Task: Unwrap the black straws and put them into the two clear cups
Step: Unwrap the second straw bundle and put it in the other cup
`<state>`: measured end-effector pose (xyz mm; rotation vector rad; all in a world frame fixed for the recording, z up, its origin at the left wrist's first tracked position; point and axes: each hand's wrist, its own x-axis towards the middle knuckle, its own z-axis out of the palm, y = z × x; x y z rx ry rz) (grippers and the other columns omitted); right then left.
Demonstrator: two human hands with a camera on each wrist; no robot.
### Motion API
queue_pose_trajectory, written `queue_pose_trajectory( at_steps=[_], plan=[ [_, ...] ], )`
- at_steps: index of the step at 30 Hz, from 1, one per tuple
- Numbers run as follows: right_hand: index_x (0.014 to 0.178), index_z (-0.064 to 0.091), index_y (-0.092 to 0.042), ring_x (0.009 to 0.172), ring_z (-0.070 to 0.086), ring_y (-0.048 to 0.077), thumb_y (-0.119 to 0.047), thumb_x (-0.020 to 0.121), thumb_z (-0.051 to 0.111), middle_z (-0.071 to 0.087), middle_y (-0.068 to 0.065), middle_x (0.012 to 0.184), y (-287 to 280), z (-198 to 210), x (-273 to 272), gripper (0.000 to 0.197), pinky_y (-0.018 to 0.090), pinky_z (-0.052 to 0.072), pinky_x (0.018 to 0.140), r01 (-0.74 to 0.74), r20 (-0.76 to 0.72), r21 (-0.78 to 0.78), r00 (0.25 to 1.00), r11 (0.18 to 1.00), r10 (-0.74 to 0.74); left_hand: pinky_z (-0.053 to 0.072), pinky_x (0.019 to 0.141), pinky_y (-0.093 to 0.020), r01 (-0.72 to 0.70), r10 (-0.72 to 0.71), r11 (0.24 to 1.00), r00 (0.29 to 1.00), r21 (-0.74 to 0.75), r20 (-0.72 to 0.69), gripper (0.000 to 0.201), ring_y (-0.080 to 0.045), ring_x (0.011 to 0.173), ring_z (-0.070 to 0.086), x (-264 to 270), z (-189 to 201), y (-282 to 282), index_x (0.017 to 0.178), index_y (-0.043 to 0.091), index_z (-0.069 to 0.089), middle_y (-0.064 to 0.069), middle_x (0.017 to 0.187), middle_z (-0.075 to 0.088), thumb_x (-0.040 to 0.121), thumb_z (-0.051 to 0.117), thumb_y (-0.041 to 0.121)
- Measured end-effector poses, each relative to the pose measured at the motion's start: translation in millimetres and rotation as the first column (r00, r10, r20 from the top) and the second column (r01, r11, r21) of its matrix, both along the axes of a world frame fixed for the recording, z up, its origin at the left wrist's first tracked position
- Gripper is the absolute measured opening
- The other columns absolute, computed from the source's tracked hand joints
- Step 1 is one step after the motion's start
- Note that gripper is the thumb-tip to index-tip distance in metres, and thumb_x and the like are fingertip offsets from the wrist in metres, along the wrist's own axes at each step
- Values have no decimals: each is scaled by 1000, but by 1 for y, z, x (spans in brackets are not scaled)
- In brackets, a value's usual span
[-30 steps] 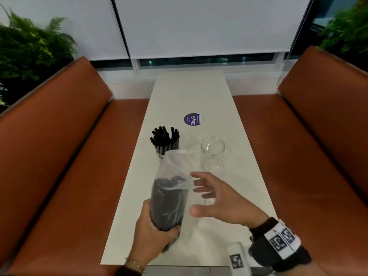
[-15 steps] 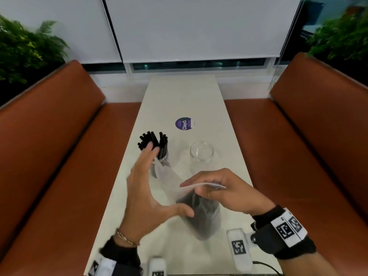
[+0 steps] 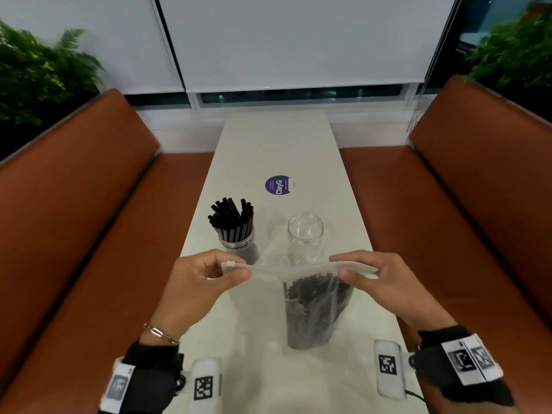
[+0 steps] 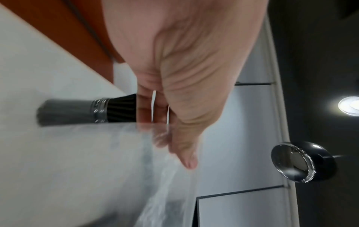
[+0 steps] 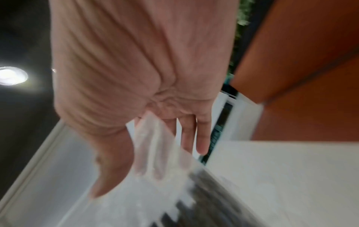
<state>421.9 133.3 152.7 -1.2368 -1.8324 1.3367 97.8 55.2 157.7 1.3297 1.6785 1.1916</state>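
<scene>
A clear plastic bag (image 3: pixel 298 268) with a bundle of black straws (image 3: pixel 316 306) in its lower part hangs over the near end of the white table (image 3: pixel 277 144). My left hand (image 3: pixel 236 271) pinches the bag's top left corner, and my right hand (image 3: pixel 340 267) pinches its top right, stretching the rim flat between them. Behind the bag stand two clear cups: the left cup (image 3: pixel 239 239) is full of upright black straws (image 3: pixel 231 218), the right cup (image 3: pixel 305 236) is empty. The left wrist view shows the filled cup (image 4: pixel 99 110) beyond my fingers (image 4: pixel 186 159). The right wrist view shows the bag (image 5: pixel 155 145) blurred.
Brown leather benches (image 3: pixel 74 234) line both sides of the narrow table. A round purple sticker (image 3: pixel 279 185) lies on the tabletop beyond the cups. Plants (image 3: pixel 35 73) stand behind the bench backs, and a blind-covered window closes the far end.
The left hand, gripping the bag's body a second ago, let go and now pinches its top left corner. The right hand took the top right, and the rim is stretched flat.
</scene>
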Motion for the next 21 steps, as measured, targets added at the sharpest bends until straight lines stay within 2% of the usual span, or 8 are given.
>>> queue_pose_trajectory(
  at_steps=[2,4,7,8,10,14,18,21],
  plan=[
    [118,75,-48,117,57,-22,-44,77,89,68,-41,120,-6,20,-6,43,15,45,104,-1,137,157,990,988,-21,58,73,-19,-43,42,999,990,2,135,14,-9,72,69,8,-9,-4,83,28,87,0,82,84,74,91,17],
    [119,74,-48,122,56,-14,-54,68,90,69,-38,120,-17,39,-26,54,11,41,102,-20,140,319,990,947,-26,56,74,-19,-51,49,999,984,5,170,20,-8,73,65,13,-14,-6,85,34,88,3,82,83,80,88,14],
    [120,78,-35,111,64,-1,-60,72,85,75,-22,115,-37,48,-73,55,22,45,102,-99,133,564,991,820,29,55,78,-34,-17,14,999,995,36,98,11,-28,75,60,17,-12,-10,86,35,88,-2,86,84,76,87,32],
    [119,79,-30,104,66,5,-60,77,82,77,-18,110,-42,45,-88,52,25,46,99,-135,160,636,986,760,42,56,78,-41,-10,7,999,997,44,74,10,-38,78,60,19,-9,-11,84,34,89,-1,85,84,74,88,33],
    [114,80,-24,92,67,15,-51,87,79,77,-11,99,-46,35,-111,38,31,50,88,-179,208,732,978,657,35,55,74,-44,6,-10,997,998,74,59,6,-39,75,60,21,-7,-13,76,30,88,2,79,83,74,92,26],
    [95,76,-21,82,59,20,-34,94,76,70,-7,86,-43,26,-120,13,36,52,77,-191,253,754,968,629,-9,49,65,-13,85,-80,986,996,142,-40,3,-3,62,60,20,-1,-21,74,42,83,16,69,78,74,82,40],
    [103,73,-21,86,56,18,-35,96,72,69,-10,90,-44,28,-113,16,36,52,81,-301,333,691,940,658,79,48,65,-2,170,-146,973,977,154,-157,10,5,63,69,18,2,-30,84,42,81,32,69,74,79,78,33],
    [99,73,-21,87,55,20,-30,97,72,67,-7,92,-43,33,-112,9,34,50,82,-357,384,711,919,606,91,41,55,1,159,-128,975,973,156,-194,6,7,51,61,18,2,-30,79,34,84,24,61,73,79,82,28]
  ],
)
